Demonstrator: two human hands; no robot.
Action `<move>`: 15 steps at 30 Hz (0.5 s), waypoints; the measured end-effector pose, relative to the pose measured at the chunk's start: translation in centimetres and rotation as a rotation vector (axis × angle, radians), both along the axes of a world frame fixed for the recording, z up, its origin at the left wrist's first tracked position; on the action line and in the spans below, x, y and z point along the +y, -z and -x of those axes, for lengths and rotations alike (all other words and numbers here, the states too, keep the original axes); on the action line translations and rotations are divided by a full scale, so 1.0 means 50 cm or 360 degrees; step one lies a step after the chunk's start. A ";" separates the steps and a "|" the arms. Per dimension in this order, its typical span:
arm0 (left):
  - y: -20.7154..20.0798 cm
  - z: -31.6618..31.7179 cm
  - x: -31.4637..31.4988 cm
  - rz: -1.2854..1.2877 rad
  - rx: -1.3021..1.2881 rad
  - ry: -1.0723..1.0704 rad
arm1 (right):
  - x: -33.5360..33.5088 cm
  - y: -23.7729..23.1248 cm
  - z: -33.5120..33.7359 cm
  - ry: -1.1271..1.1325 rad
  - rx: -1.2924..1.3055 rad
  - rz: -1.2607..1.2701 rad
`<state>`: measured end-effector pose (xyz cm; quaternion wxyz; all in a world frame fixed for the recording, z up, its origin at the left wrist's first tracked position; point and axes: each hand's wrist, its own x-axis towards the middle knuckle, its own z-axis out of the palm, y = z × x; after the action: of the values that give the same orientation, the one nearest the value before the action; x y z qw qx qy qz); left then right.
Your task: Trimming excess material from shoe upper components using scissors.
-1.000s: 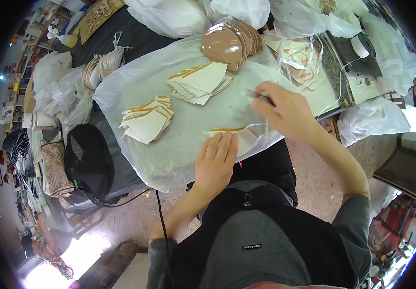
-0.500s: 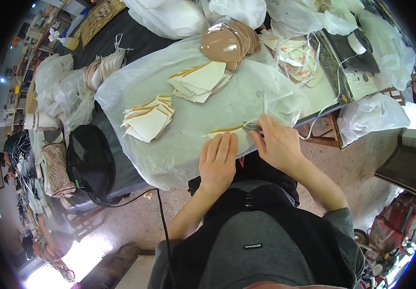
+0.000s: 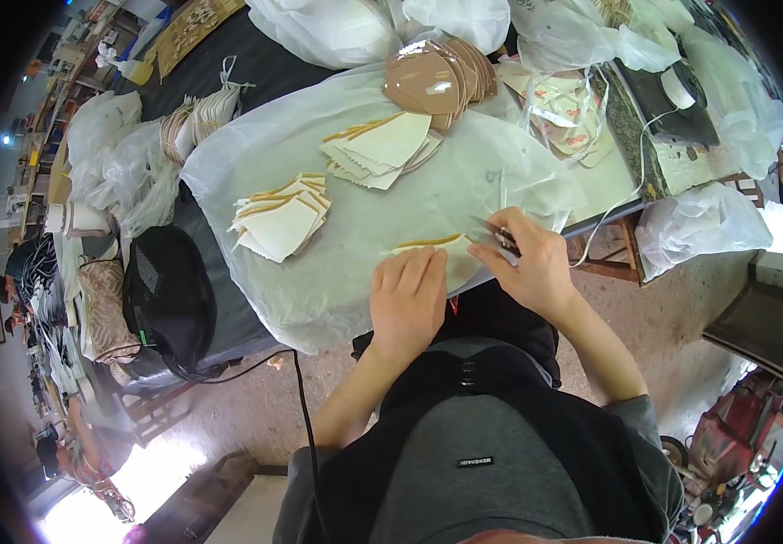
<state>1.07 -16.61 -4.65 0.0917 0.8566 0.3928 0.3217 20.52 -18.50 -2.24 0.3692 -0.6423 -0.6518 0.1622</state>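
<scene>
A cream cut piece (image 3: 453,245) with a yellow-brown upper edge lies on the plastic sheet (image 3: 427,204) at the table's near side. My left hand (image 3: 408,295) rests on it, fingers laid over its lower left part. Between the thumb and fingers of my right hand (image 3: 536,272) is a small metal tool (image 3: 505,238) with a dark handle; its thin tip points up and left, just off the piece's right end. Most of its grip is hidden. Similar cream pieces lie fanned in a left stack (image 3: 282,222) and a middle stack (image 3: 378,154).
Glossy brown pieces (image 3: 423,82) are piled at the far side of the sheet. White plastic bags (image 3: 328,32) line the back. A black mesh-sided bag (image 3: 171,290) sits on the left; a cable (image 3: 305,399) hangs near my left arm. Printed pieces (image 3: 573,118) lie back right.
My right hand has drawn slightly right, taking the tool off the piece's right end; more of the dark handle shows. My left hand stays on the piece. The view has shifted slightly.
</scene>
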 end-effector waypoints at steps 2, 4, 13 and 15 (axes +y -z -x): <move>-0.010 -0.005 0.024 0.0123 -0.0061 -0.0011 | 0.000 0.012 -0.001 -0.0297 0.0060 -0.0103; -0.017 -0.013 0.045 0.0246 -0.0123 -0.0025 | -0.010 0.020 -0.002 -0.0390 -0.0110 -0.0074; -0.014 -0.029 0.090 0.0318 -0.0052 -0.0057 | -0.015 0.018 -0.007 -0.0490 -0.0590 -0.0066; -0.007 -0.006 0.101 0.0562 -0.0258 0.0098 | -0.015 0.019 -0.009 -0.0510 -0.0589 -0.0086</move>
<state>1.39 -11.58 -4.28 0.2819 0.8100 0.4081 0.3128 20.99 -19.24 -3.18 0.2300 -0.5393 -0.8060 0.0807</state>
